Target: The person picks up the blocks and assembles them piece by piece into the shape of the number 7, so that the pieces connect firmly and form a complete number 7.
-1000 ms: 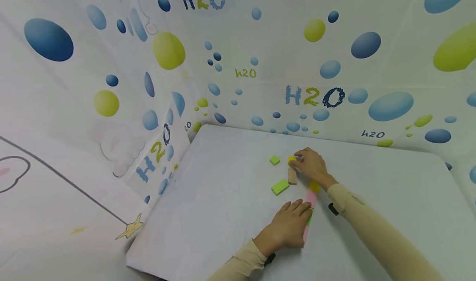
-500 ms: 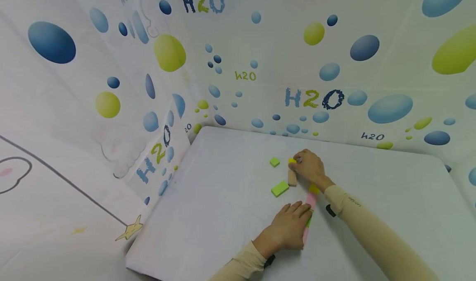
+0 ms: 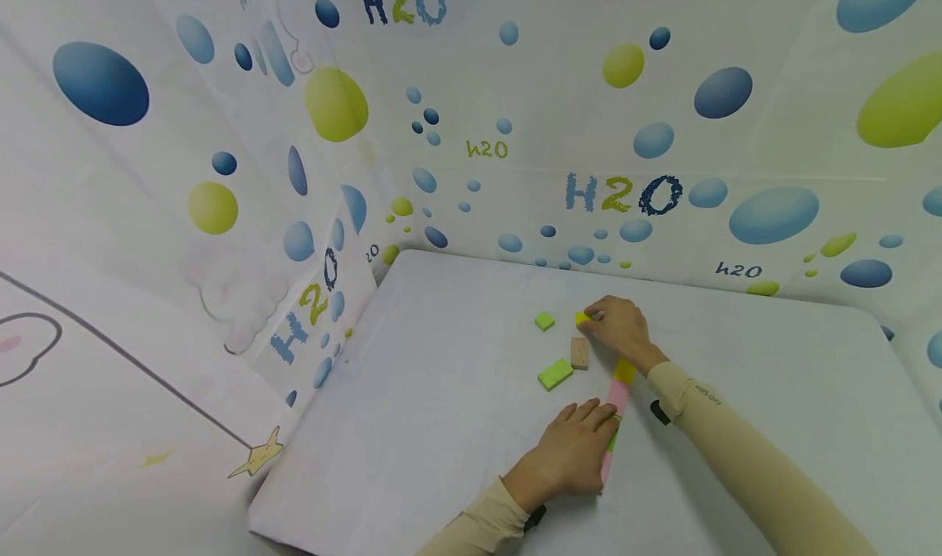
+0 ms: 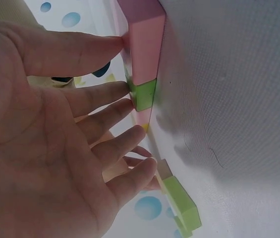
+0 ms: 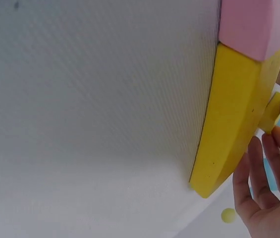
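Observation:
My right hand (image 3: 620,331) pinches a small yellow block (image 3: 582,318) between thumb and index finger; the right wrist view also shows this yellow block (image 5: 273,113) at the fingertips. My left hand (image 3: 570,450) lies along a straight row of blocks, its fingertips at the row's left side. From the near end the row runs pink block (image 3: 607,469), green block (image 4: 145,94), second pink block (image 3: 618,393), larger yellow block (image 3: 625,369). The left hand covers part of it. A plain wooden block (image 3: 580,354) lies just nearer than the pinched yellow block.
Left of the wooden block lie a green rectangular block (image 3: 555,374) and, farther back, a small green block (image 3: 545,321). The white-covered table (image 3: 427,392) meets a patterned sheet (image 3: 545,196) along its back edge.
My right hand has shifted slightly right with the small yellow block, and a gap now shows between that block and the wooden one. The left hand stays at the row.

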`<state>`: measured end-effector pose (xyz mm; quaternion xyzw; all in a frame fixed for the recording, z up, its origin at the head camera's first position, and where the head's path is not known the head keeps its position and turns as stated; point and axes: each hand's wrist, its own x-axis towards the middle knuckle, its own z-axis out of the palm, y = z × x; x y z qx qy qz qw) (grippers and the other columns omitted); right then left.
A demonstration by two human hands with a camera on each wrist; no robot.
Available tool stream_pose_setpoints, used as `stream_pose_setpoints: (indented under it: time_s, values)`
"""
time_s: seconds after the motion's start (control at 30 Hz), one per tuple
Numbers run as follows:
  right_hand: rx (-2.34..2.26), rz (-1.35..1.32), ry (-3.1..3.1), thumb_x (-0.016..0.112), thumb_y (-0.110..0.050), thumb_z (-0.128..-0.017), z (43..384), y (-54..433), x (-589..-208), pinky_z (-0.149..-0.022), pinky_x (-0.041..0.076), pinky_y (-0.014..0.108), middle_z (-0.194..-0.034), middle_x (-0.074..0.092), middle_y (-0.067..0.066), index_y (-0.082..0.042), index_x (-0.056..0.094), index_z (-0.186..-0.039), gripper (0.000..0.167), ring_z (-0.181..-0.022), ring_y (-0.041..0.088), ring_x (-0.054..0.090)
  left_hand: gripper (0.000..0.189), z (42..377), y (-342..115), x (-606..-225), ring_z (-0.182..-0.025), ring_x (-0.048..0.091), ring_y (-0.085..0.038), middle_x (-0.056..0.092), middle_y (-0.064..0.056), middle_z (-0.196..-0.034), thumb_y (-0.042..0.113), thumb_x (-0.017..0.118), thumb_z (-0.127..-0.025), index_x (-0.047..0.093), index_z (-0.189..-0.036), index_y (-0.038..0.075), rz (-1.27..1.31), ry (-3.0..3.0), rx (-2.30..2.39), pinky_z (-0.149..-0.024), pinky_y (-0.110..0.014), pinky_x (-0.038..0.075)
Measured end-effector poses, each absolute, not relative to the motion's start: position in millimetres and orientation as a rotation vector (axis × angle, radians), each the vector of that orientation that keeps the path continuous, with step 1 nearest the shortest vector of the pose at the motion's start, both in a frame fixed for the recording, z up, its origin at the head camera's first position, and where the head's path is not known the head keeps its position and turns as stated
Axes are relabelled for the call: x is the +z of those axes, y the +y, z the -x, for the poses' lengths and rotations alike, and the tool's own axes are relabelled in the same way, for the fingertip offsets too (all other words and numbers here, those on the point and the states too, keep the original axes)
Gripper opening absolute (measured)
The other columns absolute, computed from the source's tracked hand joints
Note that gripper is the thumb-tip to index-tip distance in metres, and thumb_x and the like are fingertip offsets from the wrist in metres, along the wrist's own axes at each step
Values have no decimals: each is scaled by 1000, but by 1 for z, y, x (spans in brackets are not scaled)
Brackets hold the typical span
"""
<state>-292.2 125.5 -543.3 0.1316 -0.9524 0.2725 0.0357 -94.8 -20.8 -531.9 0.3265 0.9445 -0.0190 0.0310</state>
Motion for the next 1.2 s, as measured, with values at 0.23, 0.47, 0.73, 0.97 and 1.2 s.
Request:
stream_pose_setpoints:
  time_s: [0.23,0.47,0.73,0.97,1.2]
  values:
    - [860,-374,-2941,83,-27,-91,293,130,-542,-79,58,45,-116,75,16,-8,81,-112,29,-98,33,70,75,95,-20,-532,-151,37,-16,42,9,-162,43,76,-86,50,-153,22,-1006,2901,-63,-118,-35,37]
    - [855,-379,-2944,83,-29,-90,298,142,-539,-81,57,48,-120,74,16,-9,82,-111,29,-103,37,70,76,95,-21,-529,-150,37,-16,42,9,-162,43,77,-85,50,-153,22,-1004,2897,-52,-118,-35,37]
    - [844,-349,-2991,81,-29,-93,302,155,-539,-77,52,40,-124,72,20,-8,81,-115,30,-106,39,65,69,94,-21,-528,-150,38,-16,43,8,-161,41,72,-89,51,-152,22,-1009,2904,-40,-117,-34,38]
    - [855,-318,-3000,81,-29,-92,307,167,-540,-64,46,33,-124,72,21,-8,81,-114,30,-93,32,64,74,95,-20,-529,-151,37,-16,41,8,-162,42,75,-87,49,-154,22,-999,2889,-45,-118,-35,37]
    - [852,-313,-2989,81,-27,-92,306,176,-541,-74,52,39,-121,73,20,-8,81,-114,29,-97,35,68,75,96,-20,-532,-152,35,-16,40,9,-163,44,75,-87,49,-154,23,-994,2895,-71,-119,-35,35]
